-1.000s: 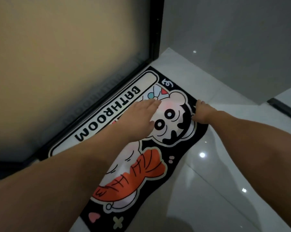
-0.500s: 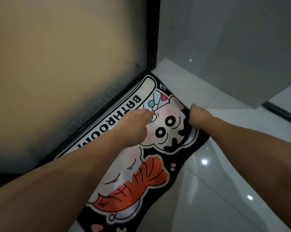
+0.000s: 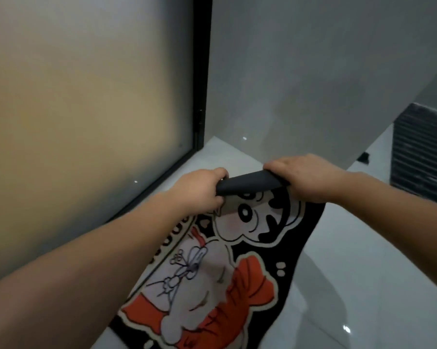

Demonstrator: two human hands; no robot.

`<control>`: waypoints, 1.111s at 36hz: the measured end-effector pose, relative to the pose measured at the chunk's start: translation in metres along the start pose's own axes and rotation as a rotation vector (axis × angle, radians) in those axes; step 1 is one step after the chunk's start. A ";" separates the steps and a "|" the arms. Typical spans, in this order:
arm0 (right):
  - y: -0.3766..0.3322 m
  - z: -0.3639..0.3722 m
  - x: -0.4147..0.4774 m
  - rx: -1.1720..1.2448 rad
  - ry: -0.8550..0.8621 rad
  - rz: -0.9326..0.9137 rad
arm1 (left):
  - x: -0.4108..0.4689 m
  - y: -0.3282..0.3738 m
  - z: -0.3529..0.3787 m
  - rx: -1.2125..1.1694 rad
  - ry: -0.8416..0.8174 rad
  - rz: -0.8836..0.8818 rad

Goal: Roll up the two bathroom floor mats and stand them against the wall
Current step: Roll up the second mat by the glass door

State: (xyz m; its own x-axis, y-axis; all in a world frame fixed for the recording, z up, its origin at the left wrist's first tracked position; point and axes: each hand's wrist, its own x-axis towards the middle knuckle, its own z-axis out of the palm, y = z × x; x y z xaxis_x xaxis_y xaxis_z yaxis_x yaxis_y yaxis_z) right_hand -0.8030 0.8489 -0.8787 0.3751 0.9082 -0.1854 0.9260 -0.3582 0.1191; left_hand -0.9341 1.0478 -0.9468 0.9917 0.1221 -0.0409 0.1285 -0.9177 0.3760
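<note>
— What is being shown across the left half of the frame?

— A large frosted glass panel (image 3: 86, 109), glowing tan, is being framed by a black metal door frame (image 3: 201, 79). To the right of it a plain grey wall (image 3: 313, 71) is being met by the glossy white tiled floor (image 3: 350, 260), on which small light spots are being reflected.

— And the task's thing?

— A black bathroom floor mat with a cartoon figure in white and orange (image 3: 212, 285) is being stretched from the bottom centre of the frame up to the middle. Its far end is being lifted off the floor and curled over, so that the plain dark underside is being shown as a short roll between the two hands.

— How are the hands being kept?

— The left hand (image 3: 199, 190) is being clamped on the left end of that roll, the fingers being wrapped over it. The right hand (image 3: 308, 180) is being closed on the right end in the same way.

— Anything at the right edge?

— A dark ribbed object (image 3: 421, 152) is being cut off by the frame there; what it is cannot be told.
</note>
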 end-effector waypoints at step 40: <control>-0.007 0.006 -0.004 -0.086 0.147 -0.213 | -0.058 -0.018 -0.040 0.206 0.009 0.055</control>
State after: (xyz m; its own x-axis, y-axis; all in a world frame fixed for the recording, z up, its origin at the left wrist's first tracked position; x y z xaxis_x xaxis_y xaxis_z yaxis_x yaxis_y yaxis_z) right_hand -0.8111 0.8468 -0.8848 0.1559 0.9852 -0.0720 0.9742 -0.1413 0.1763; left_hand -0.9947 1.0723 -0.9136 0.9973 0.0717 -0.0173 0.0736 -0.9808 0.1804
